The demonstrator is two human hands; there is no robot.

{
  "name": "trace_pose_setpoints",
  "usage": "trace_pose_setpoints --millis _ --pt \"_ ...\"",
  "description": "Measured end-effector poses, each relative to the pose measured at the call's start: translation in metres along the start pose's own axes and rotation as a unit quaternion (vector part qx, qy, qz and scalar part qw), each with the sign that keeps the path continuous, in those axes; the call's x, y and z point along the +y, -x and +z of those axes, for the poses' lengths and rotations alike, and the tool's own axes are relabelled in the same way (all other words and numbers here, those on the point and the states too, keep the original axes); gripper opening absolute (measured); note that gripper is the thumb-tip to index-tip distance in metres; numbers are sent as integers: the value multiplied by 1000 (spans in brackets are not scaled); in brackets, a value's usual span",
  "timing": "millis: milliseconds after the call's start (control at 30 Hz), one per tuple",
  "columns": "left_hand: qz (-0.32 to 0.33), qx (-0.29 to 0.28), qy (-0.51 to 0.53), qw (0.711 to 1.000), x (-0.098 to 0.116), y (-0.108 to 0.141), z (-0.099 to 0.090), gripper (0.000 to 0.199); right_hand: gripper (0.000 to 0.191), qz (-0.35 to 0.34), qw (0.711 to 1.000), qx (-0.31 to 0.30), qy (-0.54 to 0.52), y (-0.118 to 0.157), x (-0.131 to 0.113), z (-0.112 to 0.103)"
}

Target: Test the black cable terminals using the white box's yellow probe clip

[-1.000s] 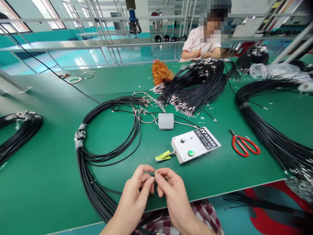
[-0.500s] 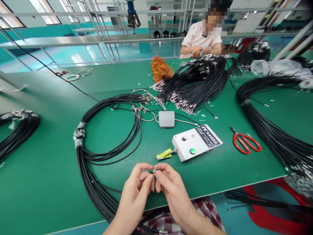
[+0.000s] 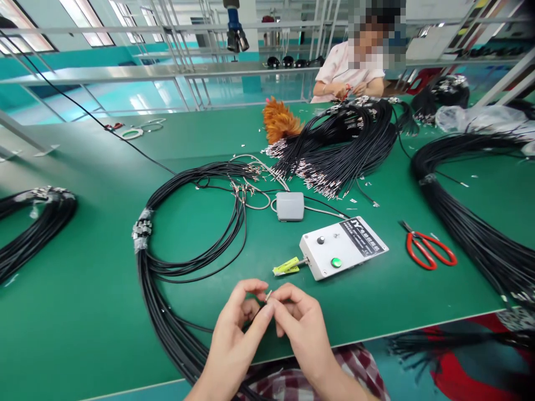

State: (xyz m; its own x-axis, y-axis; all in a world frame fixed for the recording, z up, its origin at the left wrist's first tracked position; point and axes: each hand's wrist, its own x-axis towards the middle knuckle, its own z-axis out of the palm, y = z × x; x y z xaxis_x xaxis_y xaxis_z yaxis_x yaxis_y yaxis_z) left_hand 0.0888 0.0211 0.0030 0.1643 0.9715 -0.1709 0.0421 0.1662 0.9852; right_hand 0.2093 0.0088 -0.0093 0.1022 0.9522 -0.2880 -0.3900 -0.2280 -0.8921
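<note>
Black cable [image 3: 261,307] ends in a pale tip at the 2 hands' meeting fingertips, near the green table's [image 3: 100,312] front edge. The left hand [image 3: 240,323] grasps the cable; the right hand [image 3: 300,318] seems to pinch its tip, though fingers partly hide it. Beyond sits a white box [image 3: 346,245]; red-handled snips [image 3: 413,233] lie right of it.

your two hands [image 3: 267,328] meeting at the fingertips around the small end of a black cable [image 3: 268,296], green worktop [image 3: 104,301] beneath, cable coil [image 3: 196,267] to your left, white control box [image 3: 343,248] just beyond, red-handled cutters [image 3: 430,250] to the right, a person [image 3: 351,69] across from you
</note>
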Motion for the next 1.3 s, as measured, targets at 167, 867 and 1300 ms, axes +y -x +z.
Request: trace_pose_setpoints --millis 167,867,1300 --pt "66 56 19 996 4 -6 10 9 31 -50 998 10 23 2 -3 -1" --pt "-8 28 146 989 -3 -2 5 20 33 -19 997 -40 -58 -5 0 -4" --pt "-21 34 123 992 2 -8 13 24 33 -11 996 -51 -71 -7 0 -6"
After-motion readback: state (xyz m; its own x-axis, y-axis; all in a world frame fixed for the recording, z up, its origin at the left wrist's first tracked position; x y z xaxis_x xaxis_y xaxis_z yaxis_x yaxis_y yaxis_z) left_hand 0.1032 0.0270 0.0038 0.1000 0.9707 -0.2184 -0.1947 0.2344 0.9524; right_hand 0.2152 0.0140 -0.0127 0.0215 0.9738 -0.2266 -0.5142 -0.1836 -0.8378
